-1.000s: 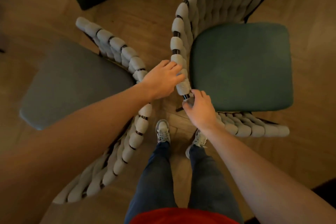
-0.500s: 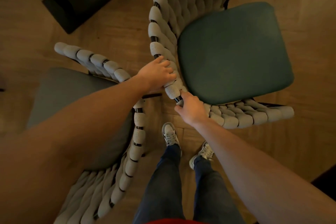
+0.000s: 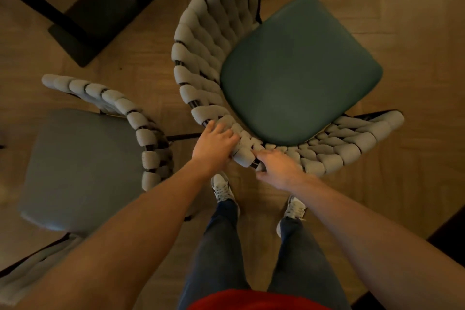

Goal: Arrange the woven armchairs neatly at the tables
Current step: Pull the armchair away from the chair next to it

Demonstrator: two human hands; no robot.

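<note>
Green armchair: a woven armchair with thick pale grey rope wrapped round a dark frame and a dark green seat cushion (image 3: 299, 70) stands on the wood floor at centre right, its curved back rim nearest the person.
Left hand: the left hand (image 3: 214, 146) lies over the back rim of the green armchair, fingers curled down over the grey rope wraps and holding the rim.
Right hand: the right hand (image 3: 279, 167) grips the same rim just beside the left, fingers wrapped round a bare dark stretch of frame between wraps.
Grey armchair: a second woven armchair with the same grey rope rim and a grey-blue seat cushion (image 3: 83, 171) stands at left, partly under the left forearm.
Gap between rims: the two rope rims are near each other but apart, with a strip of bare floor between.
Table base: a flat black rectangular table base with dark legs (image 3: 105, 12) sits upper left, beyond both chairs.
Open floor: brown wood-plank floor (image 3: 415, 184) lies open to the right of the green armchair.
Feet: grey-white sneakers (image 3: 222, 189) stand just behind the gripped rim.
</note>
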